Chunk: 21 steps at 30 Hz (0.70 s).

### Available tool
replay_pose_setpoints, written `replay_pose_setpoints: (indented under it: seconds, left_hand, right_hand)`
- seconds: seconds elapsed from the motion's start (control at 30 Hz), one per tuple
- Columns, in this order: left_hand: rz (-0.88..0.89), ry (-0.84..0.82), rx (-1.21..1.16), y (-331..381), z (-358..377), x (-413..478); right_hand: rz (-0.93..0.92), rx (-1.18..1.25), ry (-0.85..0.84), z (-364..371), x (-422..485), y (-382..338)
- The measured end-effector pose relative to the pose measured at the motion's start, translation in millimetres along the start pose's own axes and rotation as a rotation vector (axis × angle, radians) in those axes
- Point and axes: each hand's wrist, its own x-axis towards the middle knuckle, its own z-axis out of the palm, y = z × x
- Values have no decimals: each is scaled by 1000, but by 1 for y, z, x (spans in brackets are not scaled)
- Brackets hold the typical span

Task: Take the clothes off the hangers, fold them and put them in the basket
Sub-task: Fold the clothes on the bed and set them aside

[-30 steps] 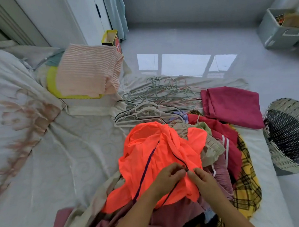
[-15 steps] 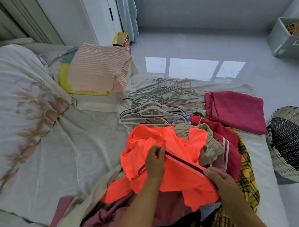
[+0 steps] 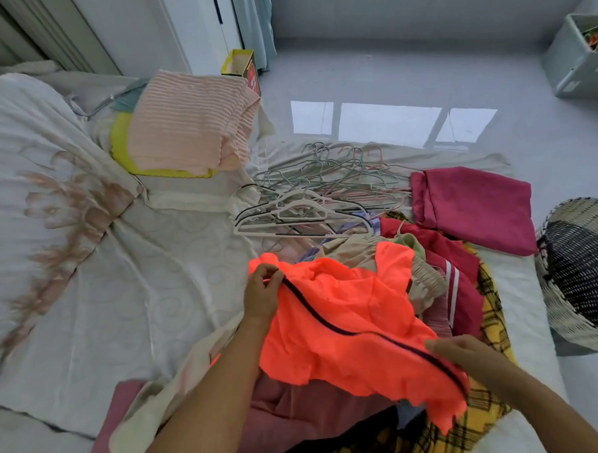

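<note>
Lower centre: left grip point(image 3: 263, 293) and right grip point(image 3: 467, 352) each pinching the orange garment point(image 3: 346, 327) along its dark-trimmed edge.

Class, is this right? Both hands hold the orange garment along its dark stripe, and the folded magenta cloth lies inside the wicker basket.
Wrong: the head view shows the folded magenta cloth on the bed, outside the wicker basket. Left hand and right hand do hold the orange garment.
</note>
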Motion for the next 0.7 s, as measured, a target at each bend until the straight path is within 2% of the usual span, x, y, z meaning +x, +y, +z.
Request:
replay_pose_setpoints:
  seconds: [0.07,0.13,0.23,0.3,0.4,0.47,0.57,0.63,0.7]
  left_hand:
    - [-6,-47,-25,-4,1,-9]
    - [-25,-67,-79,-13,1,-13]
    - [-181,40,-147,-45,-7,-15]
    - [-349,105,-76,-74,-17,-18]
    - [-421,-3,49,-108,-23,-25]
    - [-375,-70,51,-116,-20,-24]
    - [-302,-183,96,-127,-10,-15]
    - [-296,-261,158,-130,-9,-9]
    - [-331,-275,78,-128,-19,-2]
  right_hand:
    - [-26,-302,-10,13,34,-4]
    - [-139,-483,110,29,71,-14]
    - [-288,-597,244,54,121,-39]
    - [-372,-602,299,70,150,-55]
    - [-442,-638,357,89,189,-74]
    - [-435,-700,413,97,215,-82]
    - [-271,-715,455,103,249,-89]
    - [-89,-710,399,103,264,-91]
    - [16,-723,321,97,267,-94]
